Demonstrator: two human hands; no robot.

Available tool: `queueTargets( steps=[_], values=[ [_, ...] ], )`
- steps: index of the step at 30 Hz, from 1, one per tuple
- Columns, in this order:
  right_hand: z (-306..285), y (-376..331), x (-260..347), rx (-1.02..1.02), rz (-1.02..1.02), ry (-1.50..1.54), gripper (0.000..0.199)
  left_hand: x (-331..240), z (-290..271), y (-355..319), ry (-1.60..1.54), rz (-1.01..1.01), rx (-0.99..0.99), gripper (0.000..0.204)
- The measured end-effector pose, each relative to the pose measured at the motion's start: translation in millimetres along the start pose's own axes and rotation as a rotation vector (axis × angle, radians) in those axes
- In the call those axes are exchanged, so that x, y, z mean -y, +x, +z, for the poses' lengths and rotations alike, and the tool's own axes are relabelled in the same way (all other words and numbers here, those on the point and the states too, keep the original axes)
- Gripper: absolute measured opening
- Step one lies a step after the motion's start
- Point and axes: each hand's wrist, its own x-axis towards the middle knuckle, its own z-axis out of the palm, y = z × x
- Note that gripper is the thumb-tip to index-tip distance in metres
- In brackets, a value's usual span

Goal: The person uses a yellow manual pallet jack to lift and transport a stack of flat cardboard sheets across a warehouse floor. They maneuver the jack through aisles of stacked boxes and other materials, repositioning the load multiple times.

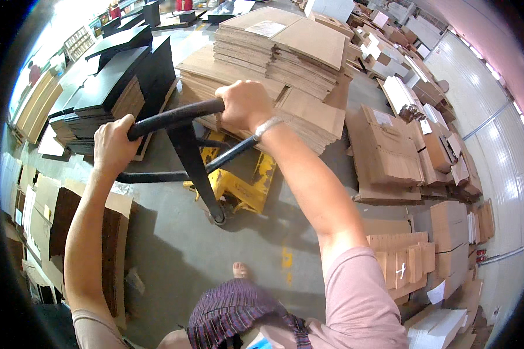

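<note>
Both of my hands are closed round the black handle (pixel 174 115) of a pallet jack. My left hand (pixel 113 145) grips the left end of its top bar, and my right hand (pixel 245 106) the right end, with a pale band at that wrist. Below the handle sits the jack's scratched yellow body (pixel 236 189), low on the floor. Its forks point away from me toward a tall stack of flat brown cardboard (pixel 311 43); how far they reach beneath it is hidden.
Black panels (pixel 108 78) are piled at the far left. Cardboard sheets (pixel 52 224) stand close on my left. To the right are flattened cartons (pixel 387 145) and a bundle of brown boards (pixel 399 262). Grey floor (pixel 174 244) with worn yellow marks lies around my bare foot (pixel 240 269).
</note>
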Motion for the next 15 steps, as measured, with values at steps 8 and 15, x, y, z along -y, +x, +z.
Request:
queueTargets(
  steps=[8,15],
  values=[
    [1,-17,10,-0.062,0.071,0.005,0.01,7,8,-1,-0.044,0.032,-0.007,0.023],
    [3,16,0,-0.022,0.021,-0.095,0.014,31,23,31,-0.053,0.145,-0.121,0.026]
  ],
)
